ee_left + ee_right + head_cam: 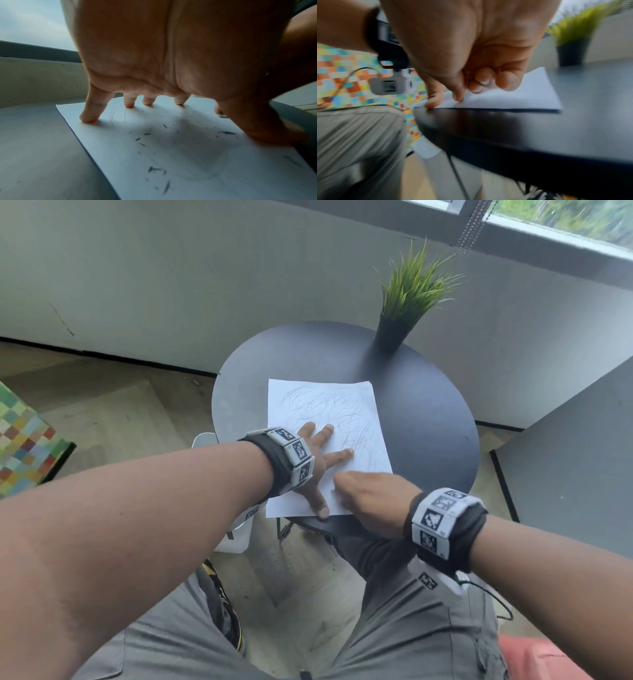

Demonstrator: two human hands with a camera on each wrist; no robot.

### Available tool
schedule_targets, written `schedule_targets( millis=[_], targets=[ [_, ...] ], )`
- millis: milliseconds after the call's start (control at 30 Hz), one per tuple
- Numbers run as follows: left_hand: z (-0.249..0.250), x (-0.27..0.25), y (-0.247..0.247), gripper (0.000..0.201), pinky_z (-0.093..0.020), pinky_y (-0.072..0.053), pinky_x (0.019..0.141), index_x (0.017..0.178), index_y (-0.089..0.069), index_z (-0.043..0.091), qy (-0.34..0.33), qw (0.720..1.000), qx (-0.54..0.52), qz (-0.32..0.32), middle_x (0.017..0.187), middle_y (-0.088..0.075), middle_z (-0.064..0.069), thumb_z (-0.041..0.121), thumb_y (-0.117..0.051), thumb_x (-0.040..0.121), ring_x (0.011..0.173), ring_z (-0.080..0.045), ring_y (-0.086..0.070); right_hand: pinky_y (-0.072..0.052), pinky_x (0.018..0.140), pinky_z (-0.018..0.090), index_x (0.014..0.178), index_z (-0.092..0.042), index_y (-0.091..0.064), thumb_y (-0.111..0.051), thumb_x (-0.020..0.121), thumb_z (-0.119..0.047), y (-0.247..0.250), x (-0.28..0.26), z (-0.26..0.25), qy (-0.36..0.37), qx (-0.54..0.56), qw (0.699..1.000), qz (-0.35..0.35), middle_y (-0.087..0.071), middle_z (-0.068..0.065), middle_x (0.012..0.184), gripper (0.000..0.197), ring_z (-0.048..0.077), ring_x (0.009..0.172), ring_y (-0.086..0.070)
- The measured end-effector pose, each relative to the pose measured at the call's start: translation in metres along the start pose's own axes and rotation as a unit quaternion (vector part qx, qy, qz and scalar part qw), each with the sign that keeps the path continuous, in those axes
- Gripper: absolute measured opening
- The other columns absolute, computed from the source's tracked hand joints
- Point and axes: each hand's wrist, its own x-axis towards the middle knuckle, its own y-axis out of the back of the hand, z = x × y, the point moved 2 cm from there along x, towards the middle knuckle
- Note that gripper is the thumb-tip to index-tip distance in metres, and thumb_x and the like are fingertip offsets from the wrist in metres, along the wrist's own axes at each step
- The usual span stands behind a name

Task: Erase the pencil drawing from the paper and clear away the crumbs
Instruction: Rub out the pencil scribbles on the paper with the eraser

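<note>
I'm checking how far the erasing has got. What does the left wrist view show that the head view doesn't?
Only the left wrist view: dark eraser crumbs scattered on the sheet under the palm.

Only the head view: pencil scribbles left on the far half, the potted plant and the right hand working the near edge.

Both: the left hand, fingers spread, pressing the paper onto the round table.

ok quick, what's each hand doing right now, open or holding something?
Left hand: open, fingers spread, pressing the paper flat.
Right hand: fingers curled, pinching something small against the paper; likely an eraser, too hidden to tell.
</note>
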Motion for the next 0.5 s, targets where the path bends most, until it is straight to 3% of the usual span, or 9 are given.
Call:
schedule_targets(
  millis=[67,133,233,333,400,500],
  targets=[
    [0.000,0.001,0.000,0.129,-0.072,-0.017,0.108,0.152,0.010,0.049,-0.002,1.000,-0.004,0.000,0.162,0.023,-0.005,0.078,-0.074,0.058,0.148,-0.040,0.014,-0.048,0.078,0.039,0.110,-0.021,-0.040,-0.042,0.096,-0.026,0.006,0.005,0.023,-0.078,-0.016,0.997,0.023,-0.059,0.004,0.111,0.015,0.029,0.099,-0.059],
    [-0.001,0.001,0.000,0.129,-0.072,-0.018,0.108,0.151,0.010,0.051,-0.002,1.000,-0.006,0.003,0.162,0.022,-0.005,0.079,-0.074,0.057,0.148,-0.040,0.013,-0.048,0.075,0.039,0.099,-0.020,-0.037,-0.039,0.098,-0.027,0.016,0.009,0.042,-0.133,-0.017,0.989,0.055,-0.059,0.008,0.102,0.008,0.032,0.091,-0.059],
    [-0.002,-0.001,0.002,0.129,-0.071,-0.018,0.108,0.151,0.008,0.051,0.001,1.000,-0.002,-0.002,0.162,0.022,-0.002,0.076,-0.076,0.057,0.148,-0.037,0.014,-0.048,0.075,0.038,0.115,-0.017,-0.040,-0.047,0.093,-0.021,0.009,0.001,0.020,-0.043,-0.037,0.998,0.028,-0.056,0.004,0.105,0.024,0.030,0.095,-0.059],
    [-0.002,-0.004,0.005,0.127,-0.065,-0.020,0.111,0.152,0.002,0.049,-0.004,1.000,0.013,-0.005,0.163,0.018,-0.001,0.073,-0.078,0.057,0.149,-0.035,0.011,-0.041,0.063,0.037,0.101,-0.021,-0.039,-0.044,0.097,-0.030,0.001,-0.016,-0.008,0.065,-0.038,0.997,-0.006,-0.044,-0.004,0.089,0.011,0.025,0.082,-0.053],
    [-0.001,-0.002,0.007,0.121,-0.063,-0.017,0.113,0.152,-0.007,0.046,-0.005,1.000,-0.002,0.005,0.164,0.012,-0.001,0.074,-0.077,0.057,0.149,-0.035,0.008,-0.039,0.066,0.034,0.104,-0.023,-0.042,-0.040,0.099,-0.033,0.009,-0.012,0.002,0.046,-0.040,0.998,0.013,-0.043,-0.006,0.091,0.011,0.023,0.087,-0.054],
    [0.005,0.000,0.008,0.107,-0.063,-0.020,0.113,0.144,-0.027,0.036,-0.007,0.999,-0.026,0.047,0.164,-0.004,-0.002,0.085,-0.065,0.057,0.148,-0.036,-0.003,-0.044,0.079,0.036,0.113,-0.022,-0.046,-0.042,0.098,-0.033,0.018,-0.005,0.037,-0.039,0.002,0.999,0.037,-0.053,0.000,0.105,0.019,0.024,0.099,-0.056]
  ],
)
